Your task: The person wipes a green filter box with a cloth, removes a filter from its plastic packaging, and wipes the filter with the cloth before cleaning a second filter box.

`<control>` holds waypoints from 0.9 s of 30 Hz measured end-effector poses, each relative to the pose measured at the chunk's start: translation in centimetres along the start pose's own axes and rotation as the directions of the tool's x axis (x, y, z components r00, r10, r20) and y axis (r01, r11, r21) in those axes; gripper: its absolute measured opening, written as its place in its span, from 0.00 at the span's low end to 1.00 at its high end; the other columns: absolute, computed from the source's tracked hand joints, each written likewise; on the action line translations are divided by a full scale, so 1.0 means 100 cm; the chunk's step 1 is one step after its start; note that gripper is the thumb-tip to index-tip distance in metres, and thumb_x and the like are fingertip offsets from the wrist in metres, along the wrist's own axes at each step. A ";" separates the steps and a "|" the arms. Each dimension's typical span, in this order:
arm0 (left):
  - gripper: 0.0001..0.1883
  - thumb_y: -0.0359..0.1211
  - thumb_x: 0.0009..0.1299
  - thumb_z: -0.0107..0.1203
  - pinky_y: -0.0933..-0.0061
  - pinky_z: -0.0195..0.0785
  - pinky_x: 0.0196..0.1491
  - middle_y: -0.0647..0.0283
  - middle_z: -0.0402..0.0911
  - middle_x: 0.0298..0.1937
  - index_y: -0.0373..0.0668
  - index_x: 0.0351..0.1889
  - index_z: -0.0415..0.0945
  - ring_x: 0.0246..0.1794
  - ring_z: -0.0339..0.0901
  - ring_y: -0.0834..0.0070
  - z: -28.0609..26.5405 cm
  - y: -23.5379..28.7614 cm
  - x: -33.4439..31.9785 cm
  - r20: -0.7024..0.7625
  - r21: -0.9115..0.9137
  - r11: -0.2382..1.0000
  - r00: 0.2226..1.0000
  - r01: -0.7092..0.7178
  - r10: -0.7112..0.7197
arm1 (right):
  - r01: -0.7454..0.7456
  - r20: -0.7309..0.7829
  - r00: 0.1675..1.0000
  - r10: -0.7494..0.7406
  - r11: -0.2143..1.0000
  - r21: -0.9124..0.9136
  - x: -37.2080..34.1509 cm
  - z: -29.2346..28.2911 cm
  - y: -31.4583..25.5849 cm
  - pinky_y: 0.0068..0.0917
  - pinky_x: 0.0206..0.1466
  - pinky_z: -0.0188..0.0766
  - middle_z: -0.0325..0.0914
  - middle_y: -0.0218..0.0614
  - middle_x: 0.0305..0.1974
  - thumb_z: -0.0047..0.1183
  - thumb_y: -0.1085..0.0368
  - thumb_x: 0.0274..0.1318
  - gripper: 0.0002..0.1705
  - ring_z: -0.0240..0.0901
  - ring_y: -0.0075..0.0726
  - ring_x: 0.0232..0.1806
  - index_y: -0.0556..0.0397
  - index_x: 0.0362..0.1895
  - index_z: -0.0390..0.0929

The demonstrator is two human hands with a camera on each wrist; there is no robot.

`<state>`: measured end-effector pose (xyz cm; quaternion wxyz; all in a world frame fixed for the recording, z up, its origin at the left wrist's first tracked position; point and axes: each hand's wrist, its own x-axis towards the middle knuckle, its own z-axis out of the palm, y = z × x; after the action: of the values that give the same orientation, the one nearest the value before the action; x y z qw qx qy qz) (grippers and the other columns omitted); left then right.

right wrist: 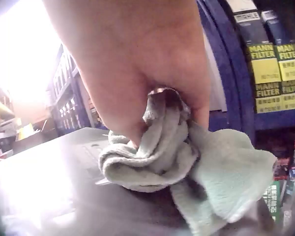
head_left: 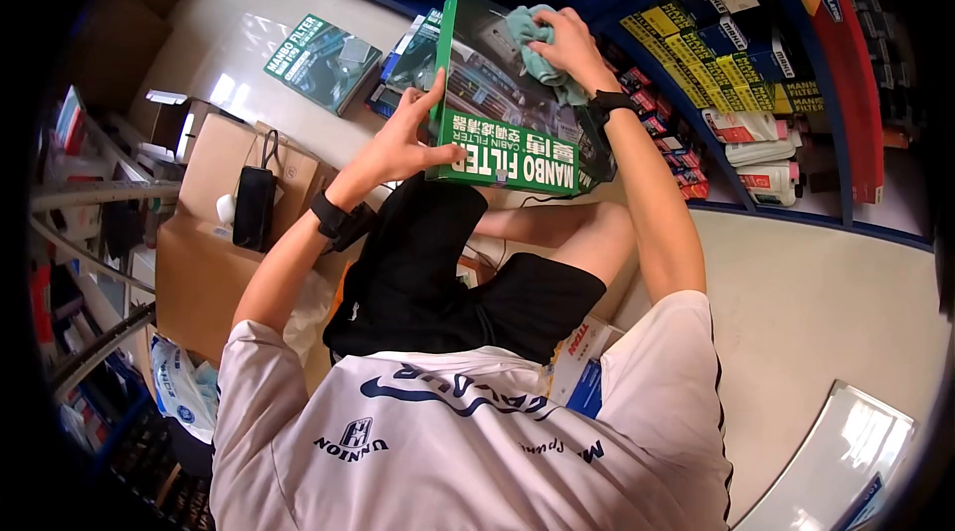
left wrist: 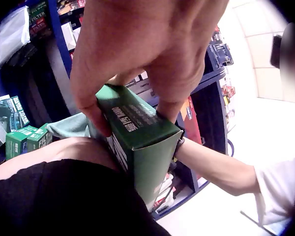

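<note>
A green cabin filter box point(head_left: 512, 98) with white MANBO FILTER lettering is held up tilted over the person's lap. The left hand point(head_left: 398, 138) grips its near left edge; in the left wrist view that hand's thumb and fingers point(left wrist: 96, 118) span the narrow side of the box point(left wrist: 137, 123). Bunched in the right hand point(head_left: 572, 44) is a pale green cloth point(head_left: 537, 34), pressed against the far right part of the box's broad face. Folds of the cloth point(right wrist: 152, 157) bulge below the right hand point(right wrist: 137, 64) in the right wrist view.
Another MANBO FILTER box point(head_left: 323, 62) lies on the floor at the far left, beside more boxes point(head_left: 413, 54). Blue shelving with yellow-and-black filter boxes point(head_left: 711, 54) stands at right. A cardboard box point(head_left: 209, 277) at left carries a black phone point(head_left: 255, 205).
</note>
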<state>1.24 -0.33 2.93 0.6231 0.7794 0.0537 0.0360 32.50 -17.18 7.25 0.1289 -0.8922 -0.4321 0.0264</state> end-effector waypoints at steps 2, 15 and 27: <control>0.65 0.35 0.64 0.81 0.73 0.77 0.53 0.58 0.66 0.63 0.46 0.93 0.44 0.62 0.68 0.69 0.003 -0.005 0.003 -0.005 0.018 1.000 1.000 0.005 -0.005 | 0.055 -0.024 0.998 -0.054 0.997 0.053 0.001 0.002 -0.024 0.53 0.62 0.79 0.76 0.46 0.55 0.76 0.55 0.58 0.29 0.80 0.63 0.58 0.42 0.63 0.84; 0.65 0.42 0.65 0.81 0.70 0.80 0.53 0.54 0.69 0.66 0.40 0.92 0.45 0.59 0.71 0.68 -0.001 -0.021 -0.008 0.030 -0.154 0.985 0.997 0.075 -0.071 | 0.263 0.009 0.965 -0.263 0.965 0.003 0.008 0.020 -0.084 0.53 0.65 0.79 0.75 0.47 0.67 0.75 0.60 0.60 0.25 0.81 0.66 0.61 0.40 0.61 0.83; 0.60 0.26 0.69 0.76 0.70 0.82 0.59 0.60 0.67 0.74 0.46 0.93 0.45 0.58 0.75 0.74 -0.006 -0.025 -0.010 0.032 -0.199 0.977 0.997 0.074 -0.069 | -0.032 0.007 0.999 0.032 0.999 -0.030 -0.025 -0.017 0.008 0.54 0.60 0.79 0.77 0.45 0.56 0.77 0.64 0.58 0.24 0.81 0.65 0.56 0.46 0.58 0.85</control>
<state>0.08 0.70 0.64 0.6999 0.7107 0.0699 0.0091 31.84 -19.91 8.52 0.1136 -0.9007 -0.4186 0.0253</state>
